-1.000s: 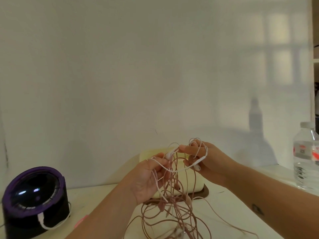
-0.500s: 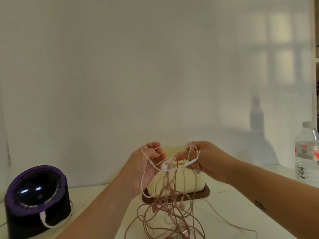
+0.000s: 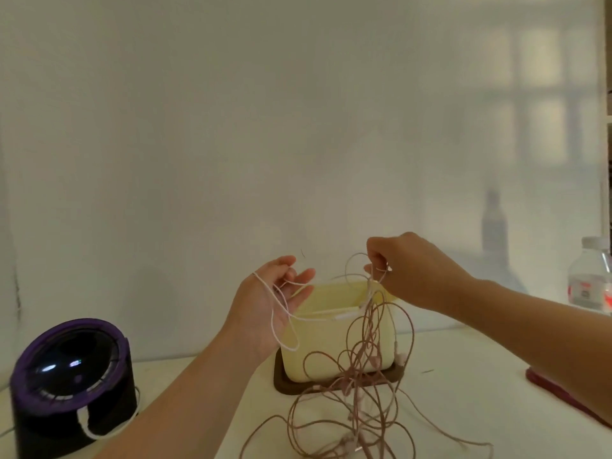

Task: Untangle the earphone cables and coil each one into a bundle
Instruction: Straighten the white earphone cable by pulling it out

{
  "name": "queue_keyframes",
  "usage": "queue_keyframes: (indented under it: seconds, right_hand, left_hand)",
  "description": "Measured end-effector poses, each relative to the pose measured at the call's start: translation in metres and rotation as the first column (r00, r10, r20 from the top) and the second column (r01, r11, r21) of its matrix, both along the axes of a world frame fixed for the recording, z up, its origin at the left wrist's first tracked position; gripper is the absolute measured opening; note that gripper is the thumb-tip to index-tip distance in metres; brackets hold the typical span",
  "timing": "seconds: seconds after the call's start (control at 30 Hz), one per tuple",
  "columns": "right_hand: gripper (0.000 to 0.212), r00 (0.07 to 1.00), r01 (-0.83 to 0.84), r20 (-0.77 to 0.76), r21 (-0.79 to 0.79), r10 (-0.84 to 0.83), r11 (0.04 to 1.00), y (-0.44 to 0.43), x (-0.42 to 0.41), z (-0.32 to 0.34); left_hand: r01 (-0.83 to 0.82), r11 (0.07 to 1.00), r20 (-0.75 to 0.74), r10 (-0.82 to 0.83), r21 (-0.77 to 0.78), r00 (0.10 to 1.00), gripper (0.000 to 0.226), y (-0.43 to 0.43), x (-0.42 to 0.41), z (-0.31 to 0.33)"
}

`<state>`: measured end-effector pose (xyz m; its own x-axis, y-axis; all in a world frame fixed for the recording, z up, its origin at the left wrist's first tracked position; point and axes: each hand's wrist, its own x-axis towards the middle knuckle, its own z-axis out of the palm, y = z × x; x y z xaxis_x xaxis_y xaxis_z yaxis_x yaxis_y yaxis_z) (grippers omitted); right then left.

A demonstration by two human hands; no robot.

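Left hand point(image 3: 265, 313): raised, palm turned inward, fingers loosely spread; white cable point(image 3: 276, 314) looped across my palm.
Right hand point(image 3: 417, 273): higher, fingers curled, pinching loops of pink cable point(image 3: 361, 369).
Pink cable: hangs tangled from my right hand down to the table point(image 3: 463, 376), in front of the cream container point(image 3: 318, 339).
White cable: runs across to the tangle.
Edges: purple-rimmed device point(image 3: 69, 369) left, water bottle point(image 3: 592, 276) right.

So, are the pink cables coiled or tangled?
Tangled: the thin pink earphone cables hang in crossed loops from the right hand onto the white table.
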<state>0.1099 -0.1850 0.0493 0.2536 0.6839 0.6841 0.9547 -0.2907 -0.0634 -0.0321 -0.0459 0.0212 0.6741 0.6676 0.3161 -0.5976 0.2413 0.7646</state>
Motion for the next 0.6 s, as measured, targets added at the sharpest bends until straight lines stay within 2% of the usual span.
queue_keyframes:
  seconds: [0.1, 0.17, 0.2, 0.27, 0.33, 0.4, 0.47, 0.6]
  right_hand:
    - [0.027, 0.976, -0.040, -0.209, 0.077, 0.056, 0.996, 0.000, 0.002, 0.013]
    - [0.018, 0.946, -0.049, -0.311, 0.154, 0.095, 0.987, 0.000, 0.006, 0.018]
    - [0.016, 0.931, -0.041, -0.349, 0.193, 0.107, 0.980, -0.001, 0.009, 0.020]
    - [0.017, 0.893, -0.002, -0.432, 0.272, 0.124, 0.962, -0.004, 0.018, 0.024]
    - [0.021, 0.829, 0.058, -0.534, 0.382, 0.169, 0.922, -0.009, 0.030, 0.027]
    - [0.023, 0.762, 0.110, -0.597, 0.503, 0.253, 0.857, -0.015, 0.041, 0.029]
    - [0.025, 0.731, 0.132, -0.613, 0.560, 0.302, 0.818, -0.019, 0.048, 0.030]
    - [0.024, 0.777, 0.121, -0.602, 0.431, 0.185, 0.894, -0.020, 0.052, 0.028]
  left_hand:
    - [-0.070, 0.997, 0.008, 0.069, 0.022, 0.998, 0.022, -0.003, 0.000, 0.012]
    - [-0.179, 0.969, -0.070, 0.193, 0.172, 0.979, 0.025, -0.001, -0.002, 0.017]
    - [-0.254, 0.923, -0.106, 0.294, 0.288, 0.950, 0.027, 0.001, -0.003, 0.018]
    - [-0.386, 0.726, -0.115, 0.535, 0.569, 0.837, 0.029, 0.007, -0.008, 0.019]
    - [-0.431, 0.512, -0.053, 0.687, 0.743, 0.724, 0.026, 0.015, -0.015, 0.022]
    - [-0.396, 0.418, -0.063, 0.748, 0.818, 0.661, 0.024, 0.024, -0.022, 0.024]
    - [-0.307, 0.439, -0.160, 0.754, 0.844, 0.637, 0.023, 0.033, -0.024, 0.023]
    - [-0.229, 0.649, -0.329, 0.620, 0.726, 0.713, 0.025, 0.041, -0.025, 0.020]
